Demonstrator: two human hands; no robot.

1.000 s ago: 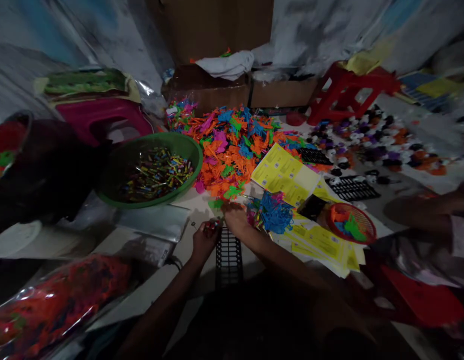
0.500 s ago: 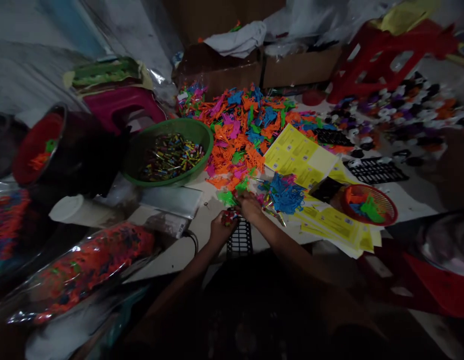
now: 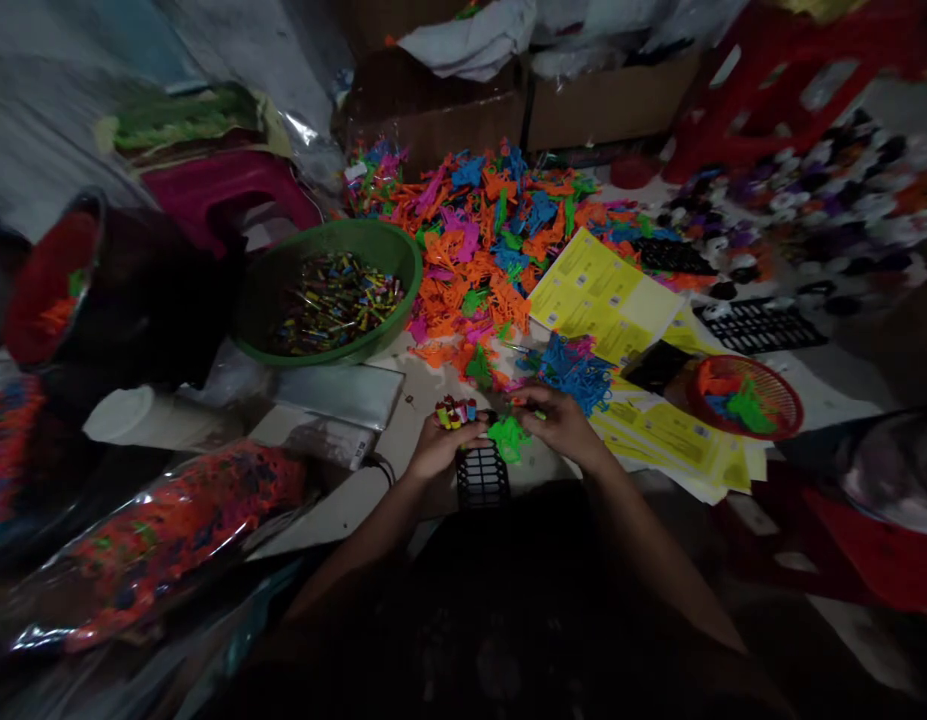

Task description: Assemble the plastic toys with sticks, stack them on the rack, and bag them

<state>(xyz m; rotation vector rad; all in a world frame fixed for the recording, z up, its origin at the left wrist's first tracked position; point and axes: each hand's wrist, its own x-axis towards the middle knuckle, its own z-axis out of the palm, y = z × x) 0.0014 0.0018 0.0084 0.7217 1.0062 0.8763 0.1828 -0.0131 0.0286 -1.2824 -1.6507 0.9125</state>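
My left hand [image 3: 435, 446] is closed round a bundle of small coloured tubes [image 3: 455, 411], their ends pointing up. To its right, my right hand [image 3: 559, 425] pinches a small piece with an orange and green look, too small to name. Between the hands lies a bright green plastic figure [image 3: 509, 437]. Just below the left hand's fingers is a black slotted tray [image 3: 483, 478], partly covered at its top end. Blue plastic pieces [image 3: 572, 372] are heaped beyond my right hand.
A green basin [image 3: 414, 285] of small tubes stands left of a big pile of coloured figures [image 3: 482, 250]. Yellow printed sheets [image 3: 605, 290] and a red basket [image 3: 793, 405] are at the right; a filled plastic bag [image 3: 185, 540] lies lower left.
My hands have moved apart, the right one to the right. The tube bundle in my left hand now shows clearly, and a green figure lies between the hands. The view has shifted slightly.
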